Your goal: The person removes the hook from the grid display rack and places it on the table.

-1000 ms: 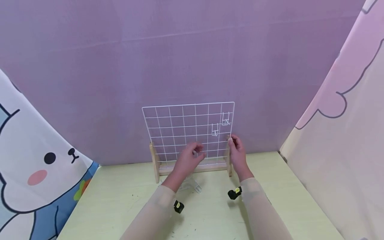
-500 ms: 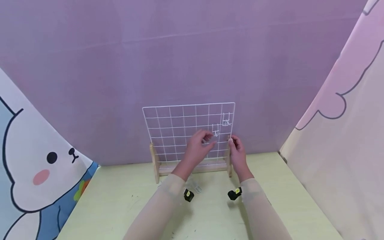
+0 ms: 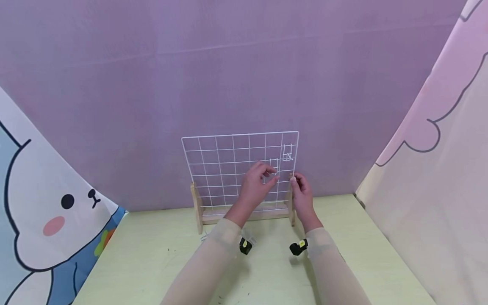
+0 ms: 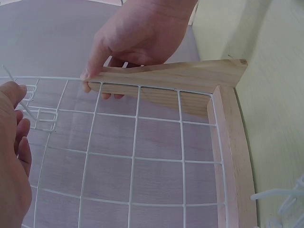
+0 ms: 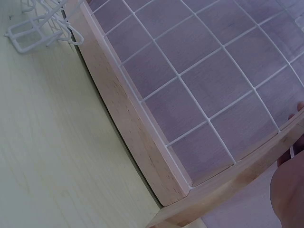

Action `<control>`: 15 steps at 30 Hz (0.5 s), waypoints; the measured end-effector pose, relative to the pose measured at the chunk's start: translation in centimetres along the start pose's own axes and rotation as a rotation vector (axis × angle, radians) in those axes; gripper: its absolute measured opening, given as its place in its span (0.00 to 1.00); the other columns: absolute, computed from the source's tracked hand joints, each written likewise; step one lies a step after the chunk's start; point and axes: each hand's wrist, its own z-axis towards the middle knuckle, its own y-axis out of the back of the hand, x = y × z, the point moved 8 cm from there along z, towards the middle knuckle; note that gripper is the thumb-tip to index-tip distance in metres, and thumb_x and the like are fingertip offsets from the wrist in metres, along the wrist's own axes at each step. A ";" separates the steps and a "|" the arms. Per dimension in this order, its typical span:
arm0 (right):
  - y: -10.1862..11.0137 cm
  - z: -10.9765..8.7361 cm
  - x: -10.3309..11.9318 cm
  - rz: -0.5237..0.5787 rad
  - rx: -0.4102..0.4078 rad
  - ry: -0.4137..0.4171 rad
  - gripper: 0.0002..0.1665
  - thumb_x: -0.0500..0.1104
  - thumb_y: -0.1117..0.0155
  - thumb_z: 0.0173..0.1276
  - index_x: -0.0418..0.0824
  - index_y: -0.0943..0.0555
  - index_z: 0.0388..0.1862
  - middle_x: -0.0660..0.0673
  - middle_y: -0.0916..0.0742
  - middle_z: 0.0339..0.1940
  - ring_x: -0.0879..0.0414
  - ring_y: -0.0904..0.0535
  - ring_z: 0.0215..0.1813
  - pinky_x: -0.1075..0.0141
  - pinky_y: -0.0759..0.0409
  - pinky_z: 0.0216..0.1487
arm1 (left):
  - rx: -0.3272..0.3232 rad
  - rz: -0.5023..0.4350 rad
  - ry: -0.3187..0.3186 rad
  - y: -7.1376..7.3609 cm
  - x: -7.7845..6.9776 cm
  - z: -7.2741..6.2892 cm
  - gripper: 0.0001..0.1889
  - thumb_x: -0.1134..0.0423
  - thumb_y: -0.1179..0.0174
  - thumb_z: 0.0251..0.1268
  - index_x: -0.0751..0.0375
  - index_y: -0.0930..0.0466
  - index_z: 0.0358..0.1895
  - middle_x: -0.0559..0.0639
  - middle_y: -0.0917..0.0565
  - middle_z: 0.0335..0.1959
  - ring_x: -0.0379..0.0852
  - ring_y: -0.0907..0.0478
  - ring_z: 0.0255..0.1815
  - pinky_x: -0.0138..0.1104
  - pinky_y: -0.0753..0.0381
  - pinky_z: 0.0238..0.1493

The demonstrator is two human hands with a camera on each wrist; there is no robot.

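A white wire grid panel [image 4: 135, 157] stands in a wooden base [image 3: 196, 207] at the back of the table. Two white wire hooks hang on its right part: an upper hook [image 3: 287, 153] near the corner and a lower hook [image 4: 46, 119] down to its left. My left hand [image 3: 254, 184] pinches the lower hook's prong between thumb and fingers, covering part of it in the head view. On the right edge, my right hand [image 3: 302, 199] grips the wooden upright [image 4: 190, 73] and the grid's side wire, thumb in front and fingers behind.
Several loose white wire hooks [image 5: 28, 35] lie on the table in front of the base, partly hidden by the left forearm in the head view. A purple cloth [image 3: 228, 84] hangs close behind the grid. Printed cloths flank both sides.
My left hand has moved up and to the right across the grid, and its fingertips have come onto the lower hook. The right hand stays at the right upright.
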 end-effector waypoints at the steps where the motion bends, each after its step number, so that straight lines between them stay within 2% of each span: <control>1: 0.0 0.0 0.0 -0.002 -0.001 -0.005 0.25 0.47 0.47 0.92 0.32 0.29 0.76 0.32 0.22 0.75 0.36 0.29 0.78 0.50 0.32 0.83 | -0.002 0.002 0.000 -0.1 0.0 0.0 0.11 0.59 0.22 0.72 0.56 0.11 0.51 0.43 0.15 0.48 0.40 0.17 0.48 0.33 0.14 0.51; 8: 0.0 0.3 -0.1 0.025 -0.009 -0.018 0.23 0.41 0.48 0.92 0.27 0.29 0.75 0.26 0.25 0.76 0.29 0.32 0.79 0.43 0.35 0.85 | -0.025 -0.023 -0.004 -0.3 0.2 0.3 0.08 0.63 0.21 0.70 0.53 0.10 0.46 0.41 0.15 0.44 0.39 0.18 0.45 0.33 0.14 0.48; 15: 0.0 0.1 0.0 0.025 -0.011 0.013 0.24 0.46 0.46 0.92 0.32 0.27 0.75 0.31 0.22 0.75 0.32 0.30 0.77 0.42 0.33 0.84 | -0.040 -0.071 -0.010 -0.4 0.4 0.5 0.06 0.63 0.22 0.71 0.55 0.10 0.44 0.43 0.14 0.41 0.40 0.17 0.42 0.33 0.13 0.46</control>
